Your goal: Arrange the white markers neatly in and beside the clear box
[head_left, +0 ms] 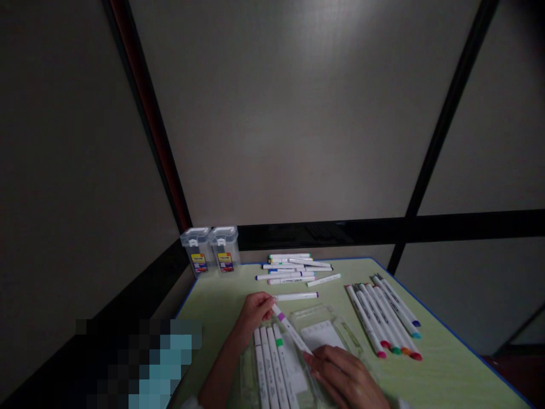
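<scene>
A white marker with a purple band (291, 330) is held at a slant between my hands. My left hand (252, 316) pinches its upper end, and the fingers of my right hand (347, 375) close on its lower end. Beneath it lies an opened clear plastic case (349, 336). Several white markers (269, 363) rest side by side in the case's left half, one of them with a green band. White paper (323, 335) shows in the other half. Just beyond my left hand, a purple-tipped marker (298, 296) lies crosswise on the table.
A loose pile of white markers (293, 270) lies at the back of the green table (213, 309). More markers with coloured ends (383, 315) form a row at the right. Two clear lidded boxes (198, 250) stand at the back left corner, close to the wall (289, 125).
</scene>
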A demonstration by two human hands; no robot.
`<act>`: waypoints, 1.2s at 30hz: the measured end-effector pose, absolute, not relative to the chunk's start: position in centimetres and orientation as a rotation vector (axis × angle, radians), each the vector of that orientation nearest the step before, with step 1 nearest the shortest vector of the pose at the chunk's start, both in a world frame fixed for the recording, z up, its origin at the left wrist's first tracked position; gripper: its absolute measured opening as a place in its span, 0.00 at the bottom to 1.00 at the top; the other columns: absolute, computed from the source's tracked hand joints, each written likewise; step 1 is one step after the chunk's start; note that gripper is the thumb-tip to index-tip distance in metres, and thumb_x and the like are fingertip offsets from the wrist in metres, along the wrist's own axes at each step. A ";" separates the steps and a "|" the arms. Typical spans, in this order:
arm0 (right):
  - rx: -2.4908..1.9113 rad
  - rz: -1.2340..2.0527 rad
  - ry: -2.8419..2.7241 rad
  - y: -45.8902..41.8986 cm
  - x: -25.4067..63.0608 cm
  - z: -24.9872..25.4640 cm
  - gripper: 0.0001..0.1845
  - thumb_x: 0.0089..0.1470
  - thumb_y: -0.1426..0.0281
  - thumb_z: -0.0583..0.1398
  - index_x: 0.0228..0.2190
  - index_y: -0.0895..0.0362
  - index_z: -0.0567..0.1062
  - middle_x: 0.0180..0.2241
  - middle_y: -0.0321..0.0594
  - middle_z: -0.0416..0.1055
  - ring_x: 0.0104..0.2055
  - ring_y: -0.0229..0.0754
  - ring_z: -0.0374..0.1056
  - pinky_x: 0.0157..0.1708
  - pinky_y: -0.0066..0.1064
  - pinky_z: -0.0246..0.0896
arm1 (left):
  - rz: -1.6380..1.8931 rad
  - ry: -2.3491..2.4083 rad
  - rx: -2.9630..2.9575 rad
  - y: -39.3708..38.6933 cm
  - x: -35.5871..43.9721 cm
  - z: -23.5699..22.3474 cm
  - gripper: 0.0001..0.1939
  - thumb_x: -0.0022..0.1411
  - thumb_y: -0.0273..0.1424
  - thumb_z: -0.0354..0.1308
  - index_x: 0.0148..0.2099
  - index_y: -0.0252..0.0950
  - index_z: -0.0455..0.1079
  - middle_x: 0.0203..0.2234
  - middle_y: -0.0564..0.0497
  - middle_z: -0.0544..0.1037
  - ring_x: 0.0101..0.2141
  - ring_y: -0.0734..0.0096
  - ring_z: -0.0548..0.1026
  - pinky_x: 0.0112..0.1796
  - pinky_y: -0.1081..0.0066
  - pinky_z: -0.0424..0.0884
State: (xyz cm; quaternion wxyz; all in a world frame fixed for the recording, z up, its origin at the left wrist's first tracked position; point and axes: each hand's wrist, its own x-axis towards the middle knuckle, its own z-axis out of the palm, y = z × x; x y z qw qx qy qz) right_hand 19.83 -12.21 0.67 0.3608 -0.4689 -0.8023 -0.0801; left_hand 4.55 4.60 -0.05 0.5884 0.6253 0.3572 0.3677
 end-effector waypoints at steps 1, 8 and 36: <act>-1.205 -0.225 -2.063 -12.2 19.7 0.7 0.14 0.59 0.72 0.45 0.35 0.56 0.69 0.27 0.39 0.69 0.28 0.37 0.67 0.30 0.25 0.61 | 0.854 0.834 1.454 4.6 4.6 0.0 0.17 0.43 0.41 0.58 0.19 0.32 0.63 0.08 0.59 0.62 0.11 0.85 0.57 0.16 0.80 0.50; -1.153 -0.324 -2.083 -11.9 19.3 -0.2 0.18 0.60 0.69 0.45 0.24 0.57 0.68 0.19 0.36 0.65 0.22 0.35 0.62 0.22 0.24 0.56 | 0.854 0.836 1.456 4.1 4.9 0.1 0.15 0.41 0.39 0.61 0.20 0.30 0.65 0.10 0.57 0.66 0.13 0.83 0.62 0.18 0.79 0.57; -1.073 -0.360 -2.122 -11.9 18.6 -1.0 0.18 0.60 0.66 0.43 0.27 0.57 0.68 0.18 0.35 0.67 0.19 0.35 0.62 0.21 0.25 0.54 | 0.680 0.929 1.829 3.6 4.9 -0.4 0.08 0.43 0.28 0.56 0.28 0.28 0.72 0.22 0.49 0.75 0.26 0.71 0.70 0.27 0.75 0.63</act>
